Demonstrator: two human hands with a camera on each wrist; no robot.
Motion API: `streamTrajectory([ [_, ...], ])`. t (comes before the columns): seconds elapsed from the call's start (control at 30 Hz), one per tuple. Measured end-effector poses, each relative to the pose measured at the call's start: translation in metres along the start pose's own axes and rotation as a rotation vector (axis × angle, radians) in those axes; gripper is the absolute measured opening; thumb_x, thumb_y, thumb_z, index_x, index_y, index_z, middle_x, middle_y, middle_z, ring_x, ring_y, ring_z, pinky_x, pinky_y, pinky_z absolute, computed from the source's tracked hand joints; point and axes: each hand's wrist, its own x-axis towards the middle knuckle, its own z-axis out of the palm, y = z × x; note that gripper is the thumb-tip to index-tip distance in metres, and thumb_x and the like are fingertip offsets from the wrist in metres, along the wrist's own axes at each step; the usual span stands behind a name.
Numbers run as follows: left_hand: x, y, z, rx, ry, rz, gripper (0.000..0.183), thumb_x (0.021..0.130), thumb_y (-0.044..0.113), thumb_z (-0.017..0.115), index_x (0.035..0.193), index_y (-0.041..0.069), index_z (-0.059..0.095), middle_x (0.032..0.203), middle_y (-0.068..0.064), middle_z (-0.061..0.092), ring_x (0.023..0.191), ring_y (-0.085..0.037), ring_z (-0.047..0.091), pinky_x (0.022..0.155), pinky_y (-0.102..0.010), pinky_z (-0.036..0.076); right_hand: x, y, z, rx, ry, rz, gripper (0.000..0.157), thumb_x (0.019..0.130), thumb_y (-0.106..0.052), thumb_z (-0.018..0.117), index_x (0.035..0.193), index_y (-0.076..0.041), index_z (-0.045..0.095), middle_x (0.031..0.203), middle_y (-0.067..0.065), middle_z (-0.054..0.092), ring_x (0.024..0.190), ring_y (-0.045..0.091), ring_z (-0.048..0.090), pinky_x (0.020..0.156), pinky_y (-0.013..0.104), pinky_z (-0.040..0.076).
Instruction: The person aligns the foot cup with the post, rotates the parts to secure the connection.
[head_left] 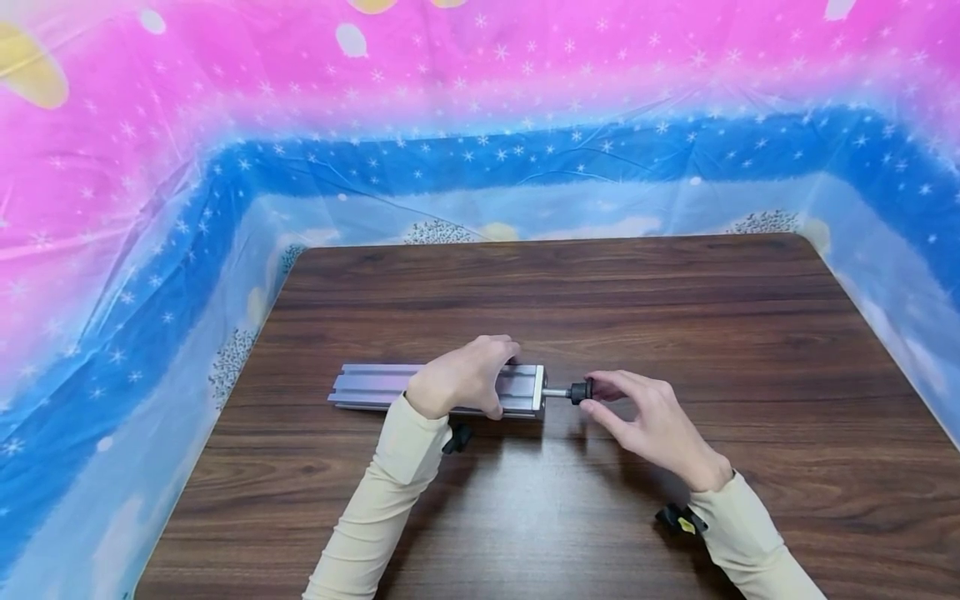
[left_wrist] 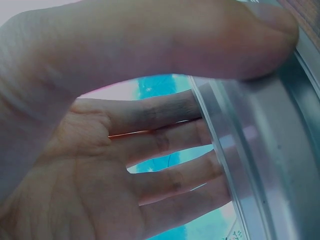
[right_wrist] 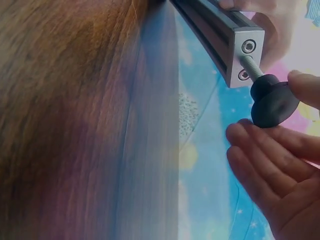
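Observation:
A silver aluminium extrusion profile (head_left: 375, 386) lies lengthwise on the table, grooves along its top. My left hand (head_left: 461, 375) grips it from above near its right end, thumb on the near side and fingers across the far side. From the profile's end plate (right_wrist: 244, 55), which carries two socket screws, a threaded rod (head_left: 557, 392) sticks out to the right. A black levelling foot (right_wrist: 275, 102) with a round disc sits on the rod's outer end. My right hand (head_left: 660, 421) pinches the disc's rim between thumb and fingertips. How deep the rod goes is hidden.
The dark wood-grain table (head_left: 525, 292) extends around both hands. A pink and blue patterned cloth (head_left: 480, 158) hangs behind it and along its sides. Black wrist straps (head_left: 681, 518) show at both sleeves.

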Motion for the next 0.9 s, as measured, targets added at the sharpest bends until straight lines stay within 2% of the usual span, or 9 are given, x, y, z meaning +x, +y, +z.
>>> streamTrajectory([
  [0.13, -0.0008, -0.0003, -0.0007, 0.004, 0.002, 0.000, 0.071, 0.068, 0.003, 0.089, 0.131, -0.002, 0.058, 0.122, -0.009, 0.061, 0.097, -0.020, 0.054, 0.086, -0.034, 0.051, 0.0015, -0.0007, 0.0008, 0.025, -0.032, 0.089, 0.021, 0.092, -0.015, 0.074, 0.111, -0.006, 0.073, 0.098, 0.001, 0.076, 0.082, 0.008, 0.070, 0.062, 0.030, 0.058],
  [0.2, -0.0012, -0.0001, -0.0010, 0.005, -0.001, 0.000, 0.072, 0.068, 0.003, 0.089, 0.132, -0.002, 0.058, 0.123, -0.009, 0.061, 0.098, -0.020, 0.054, 0.086, -0.034, 0.051, 0.0027, -0.0015, 0.0009, 0.021, -0.047, 0.136, 0.018, 0.095, -0.019, 0.070, 0.109, -0.007, 0.073, 0.097, 0.001, 0.076, 0.081, 0.006, 0.069, 0.061, 0.030, 0.058],
  [0.37, -0.0011, 0.0009, -0.0006, 0.002, -0.011, -0.007, 0.074, 0.069, 0.003, 0.088, 0.136, -0.002, 0.056, 0.128, -0.011, 0.060, 0.101, -0.021, 0.054, 0.089, -0.035, 0.050, 0.0051, -0.0044, 0.0014, 0.029, -0.089, 0.252, 0.020, 0.100, -0.028, 0.063, 0.102, -0.012, 0.075, 0.091, -0.001, 0.076, 0.071, 0.005, 0.069, 0.062, 0.027, 0.056],
  [0.47, -0.0011, 0.0012, -0.0001, -0.006, -0.020, -0.017, 0.078, 0.070, 0.003, 0.088, 0.140, -0.003, 0.053, 0.134, -0.012, 0.059, 0.105, -0.022, 0.054, 0.091, -0.035, 0.050, 0.0055, -0.0052, 0.0019, 0.026, -0.108, 0.290, 0.024, 0.102, -0.031, 0.059, 0.097, -0.013, 0.075, 0.083, -0.003, 0.075, 0.068, 0.008, 0.069, 0.062, 0.025, 0.054],
  [0.53, -0.0014, 0.0012, -0.0002, -0.011, -0.023, -0.020, 0.079, 0.071, 0.003, 0.088, 0.141, -0.003, 0.052, 0.136, -0.012, 0.058, 0.106, -0.022, 0.054, 0.091, -0.035, 0.050, 0.0049, -0.0054, 0.0014, 0.006, -0.099, 0.267, 0.023, 0.102, -0.030, 0.060, 0.101, -0.013, 0.075, 0.088, -0.003, 0.076, 0.075, 0.011, 0.071, 0.066, 0.027, 0.055],
  [0.6, -0.0017, 0.0008, -0.0007, -0.011, -0.022, -0.020, 0.078, 0.071, 0.003, 0.088, 0.140, -0.003, 0.053, 0.134, -0.011, 0.058, 0.105, -0.021, 0.055, 0.091, -0.035, 0.051, 0.0037, -0.0045, 0.0010, -0.008, -0.082, 0.204, 0.023, 0.098, -0.027, 0.066, 0.111, -0.010, 0.073, 0.100, 0.000, 0.076, 0.086, 0.015, 0.073, 0.074, 0.032, 0.057],
  [0.7, -0.0022, 0.0002, -0.0019, -0.015, -0.018, -0.017, 0.076, 0.071, 0.003, 0.088, 0.139, -0.002, 0.054, 0.132, -0.011, 0.059, 0.103, -0.022, 0.054, 0.089, -0.035, 0.051, 0.0017, -0.0032, 0.0002, -0.013, -0.051, 0.071, 0.048, 0.087, -0.022, 0.080, 0.130, -0.007, 0.064, 0.122, 0.004, 0.070, 0.106, 0.020, 0.069, 0.089, 0.038, 0.055],
  [0.8, -0.0020, 0.0004, -0.0016, -0.017, -0.022, -0.018, 0.077, 0.072, 0.003, 0.088, 0.140, -0.002, 0.053, 0.135, -0.011, 0.058, 0.105, -0.021, 0.054, 0.090, -0.036, 0.051, 0.0001, -0.0020, 0.0002, 0.010, -0.034, -0.036, 0.067, 0.077, -0.017, 0.088, 0.136, -0.004, 0.059, 0.130, 0.007, 0.065, 0.115, 0.021, 0.064, 0.097, 0.029, 0.050],
  [0.9, -0.0016, 0.0003, -0.0010, -0.016, -0.024, -0.021, 0.078, 0.072, 0.004, 0.088, 0.141, -0.002, 0.052, 0.138, -0.012, 0.057, 0.107, -0.022, 0.055, 0.092, -0.036, 0.051, 0.0005, -0.0016, 0.0005, 0.020, -0.011, -0.100, 0.062, 0.075, -0.011, 0.088, 0.131, -0.004, 0.062, 0.127, 0.008, 0.066, 0.115, 0.020, 0.063, 0.102, 0.017, 0.043],
])
